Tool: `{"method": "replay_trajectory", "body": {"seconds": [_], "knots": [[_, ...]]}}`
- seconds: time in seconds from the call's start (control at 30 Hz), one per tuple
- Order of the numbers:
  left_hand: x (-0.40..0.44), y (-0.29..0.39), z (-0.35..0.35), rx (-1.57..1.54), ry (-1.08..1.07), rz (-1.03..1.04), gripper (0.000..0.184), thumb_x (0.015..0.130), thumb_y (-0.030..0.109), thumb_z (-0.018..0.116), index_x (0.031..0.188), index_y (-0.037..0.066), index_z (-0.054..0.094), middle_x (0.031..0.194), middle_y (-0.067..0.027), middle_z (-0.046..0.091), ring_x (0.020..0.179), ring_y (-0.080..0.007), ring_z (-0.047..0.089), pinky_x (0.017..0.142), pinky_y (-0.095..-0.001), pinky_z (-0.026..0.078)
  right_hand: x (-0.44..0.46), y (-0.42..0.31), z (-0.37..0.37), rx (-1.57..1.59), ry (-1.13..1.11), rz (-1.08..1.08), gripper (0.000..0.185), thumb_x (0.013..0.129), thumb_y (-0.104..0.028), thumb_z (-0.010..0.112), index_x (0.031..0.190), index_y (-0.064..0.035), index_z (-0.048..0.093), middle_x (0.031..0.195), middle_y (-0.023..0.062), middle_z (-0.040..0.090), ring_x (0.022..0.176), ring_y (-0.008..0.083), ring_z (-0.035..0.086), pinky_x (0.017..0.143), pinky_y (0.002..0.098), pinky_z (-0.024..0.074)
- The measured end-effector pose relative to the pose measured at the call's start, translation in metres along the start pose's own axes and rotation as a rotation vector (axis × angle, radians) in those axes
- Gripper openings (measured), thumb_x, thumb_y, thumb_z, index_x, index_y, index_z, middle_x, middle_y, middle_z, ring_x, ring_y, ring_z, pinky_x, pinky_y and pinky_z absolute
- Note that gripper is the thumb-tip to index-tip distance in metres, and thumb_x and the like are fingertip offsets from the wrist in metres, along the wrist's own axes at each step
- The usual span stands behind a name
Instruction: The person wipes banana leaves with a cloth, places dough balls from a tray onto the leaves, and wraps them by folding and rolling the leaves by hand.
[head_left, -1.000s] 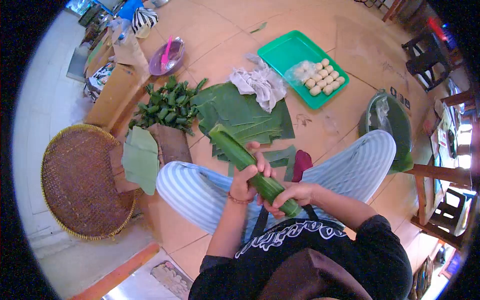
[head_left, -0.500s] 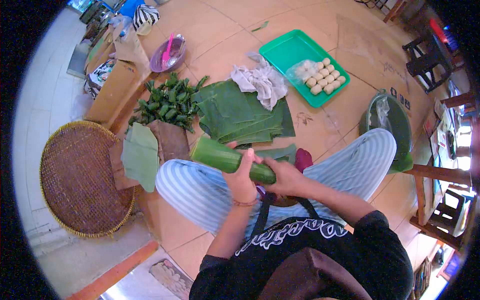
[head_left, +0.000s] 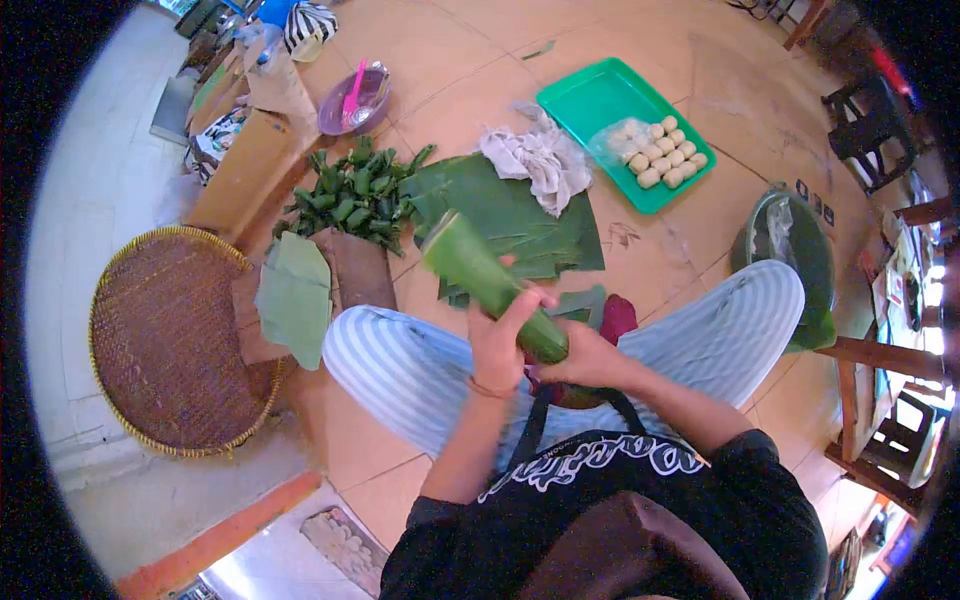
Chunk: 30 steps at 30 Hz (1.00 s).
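A thick roll of banana leaf (head_left: 470, 262) slants across my lap, its wide end up and to the left. My left hand (head_left: 502, 335) is wrapped around its lower middle, thumb on top. At the narrow lower end, my right hand (head_left: 583, 352) is closed on the roll, its fingers partly hidden. Just beyond the roll lies a stack of flat banana leaf pieces (head_left: 545, 238) with a crumpled white cloth (head_left: 545, 170) on its far edge. Left of the stack is a heap of small green leaf-wrapped parcels (head_left: 350, 195).
A green tray (head_left: 585, 95) with several pale dough balls (head_left: 672, 155) and a plastic bag stands ahead right. At left are a round woven tray (head_left: 175, 340), a pale leaf piece (head_left: 293, 295) and a cardboard box (head_left: 240, 170). A purple bowl (head_left: 335, 115) sits farther off; a dark bucket (head_left: 800, 250) stands right.
The leaf roll has tipped more steeply, its wide end swinging away from me and to the right. Both hands keep hold of it. The whole view has shifted slightly.
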<state>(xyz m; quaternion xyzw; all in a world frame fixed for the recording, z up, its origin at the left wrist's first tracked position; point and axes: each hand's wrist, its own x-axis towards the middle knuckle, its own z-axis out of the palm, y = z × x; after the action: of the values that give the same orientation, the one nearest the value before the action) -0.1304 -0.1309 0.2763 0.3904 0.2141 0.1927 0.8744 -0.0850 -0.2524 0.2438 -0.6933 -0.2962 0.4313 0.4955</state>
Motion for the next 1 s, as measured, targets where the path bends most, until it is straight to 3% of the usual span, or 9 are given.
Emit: {"method": "replay_trajectory", "body": {"seconds": [0.1, 0.2, 0.23, 0.33, 0.43, 0.53, 0.73, 0.83, 1.0], "knots": [[0.004, 0.011, -0.009, -0.181, -0.378, -0.211, 0.059, 0.075, 0.008, 0.067, 0.123, -0.002, 0.035, 0.081, -0.0072, 0.056, 0.071, -0.0172, 0.057, 0.073, -0.0354, 0.05, -0.013, -0.01, -0.007, 0.717, -0.422, 0.219, 0.033, 0.071, -0.014, 0.067, 0.096, 0.0014, 0.051, 0.078, 0.0111, 0.059, 0.064, 0.0173, 0.059, 0.056, 0.0279, 0.047], [0.009, -0.003, -0.002, 0.188, 0.073, -0.18, 0.058, 0.077, 0.008, 0.063, 0.126, 0.001, 0.032, 0.083, -0.0079, 0.056, 0.074, -0.0197, 0.057, 0.077, -0.0372, 0.049, -0.001, 0.0, -0.007, 0.31, -0.107, 0.201, 0.039, 0.07, -0.015, 0.069, 0.1, 0.0014, 0.05, 0.08, 0.0119, 0.059, 0.063, 0.0171, 0.059, 0.057, 0.0277, 0.047], [0.009, -0.008, -0.007, 0.224, 0.061, -0.127, 0.057, 0.078, 0.008, 0.062, 0.126, 0.002, 0.031, 0.086, -0.0087, 0.056, 0.076, -0.0204, 0.058, 0.079, -0.037, 0.048, -0.001, -0.002, -0.002, -0.225, 0.237, -0.058, 0.043, 0.069, -0.016, 0.069, 0.102, 0.0019, 0.049, 0.08, 0.011, 0.06, 0.066, 0.0195, 0.06, 0.06, 0.0297, 0.0481], [0.007, -0.012, -0.008, 0.137, -0.026, -0.108, 0.052, 0.081, 0.007, 0.058, 0.125, 0.003, 0.031, 0.094, -0.0111, 0.056, 0.083, -0.0221, 0.058, 0.082, -0.0357, 0.047, -0.004, 0.005, -0.003, -0.165, 0.212, -0.024, 0.05, 0.072, -0.02, 0.068, 0.11, 0.004, 0.047, 0.085, 0.0117, 0.062, 0.073, 0.0244, 0.061, 0.066, 0.0326, 0.0491], [0.002, 0.001, -0.01, -0.141, -0.175, -0.253, 0.046, 0.084, 0.006, 0.056, 0.123, 0.002, 0.031, 0.107, -0.0153, 0.054, 0.094, -0.0236, 0.057, 0.084, -0.0339, 0.046, -0.015, -0.007, -0.023, 0.47, -0.24, 0.332, 0.055, 0.077, -0.029, 0.065, 0.117, 0.0047, 0.047, 0.097, 0.0116, 0.062, 0.088, 0.0248, 0.06, 0.078, 0.0331, 0.0467], [-0.002, -0.001, -0.009, -0.008, -0.085, -0.277, 0.048, 0.083, 0.009, 0.058, 0.122, 0.003, 0.031, 0.107, -0.0146, 0.055, 0.095, -0.0226, 0.057, 0.083, -0.0339, 0.046, -0.01, 0.001, -0.037, 0.318, 0.121, 0.145, 0.056, 0.082, -0.037, 0.06, 0.12, 0.0022, 0.047, 0.101, 0.0091, 0.06, 0.094, 0.0189, 0.056, 0.082, 0.0312, 0.0437], [-0.003, -0.012, 0.002, 0.317, -0.146, -0.426, 0.053, 0.079, 0.021, 0.063, 0.123, 0.003, 0.039, 0.105, -0.0085, 0.057, 0.092, -0.0198, 0.057, 0.077, -0.0318, 0.048, -0.004, 0.003, -0.075, 0.328, 0.143, 0.184, 0.035, 0.081, -0.03, 0.06, 0.103, -0.0027, 0.058, 0.091, 0.0012, 0.058, 0.082, 0.0084, 0.052, 0.072, 0.0242, 0.0404], [0.002, -0.013, 0.007, 0.437, -0.129, -0.386, 0.029, 0.082, 0.016, 0.061, 0.105, 0.002, 0.052, 0.096, -0.007, 0.059, 0.086, -0.0136, 0.056, 0.071, -0.0271, 0.046, -0.006, 0.003, -0.075, 0.438, 0.158, 0.22, 0.023, 0.08, -0.025, 0.062, 0.094, -0.0062, 0.059, 0.083, -0.0018, 0.057, 0.076, 0.0066, 0.051, 0.069, 0.0224, 0.0394], [0.011, -0.025, 0.005, 0.611, -0.164, -0.214, 0.021, 0.082, 0.017, 0.06, 0.094, 0.0, 0.058, 0.089, -0.0047, 0.059, 0.079, -0.0095, 0.053, 0.067, -0.0245, 0.044, -0.006, -0.003, -0.063, 0.674, 0.278, 0.291, 0.008, 0.077, -0.013, 0.06, 0.084, -0.0107, 0.057, 0.077, -0.0036, 0.055, 0.07, 0.0063, 0.05, 0.064, 0.0206, 0.0376]]}}
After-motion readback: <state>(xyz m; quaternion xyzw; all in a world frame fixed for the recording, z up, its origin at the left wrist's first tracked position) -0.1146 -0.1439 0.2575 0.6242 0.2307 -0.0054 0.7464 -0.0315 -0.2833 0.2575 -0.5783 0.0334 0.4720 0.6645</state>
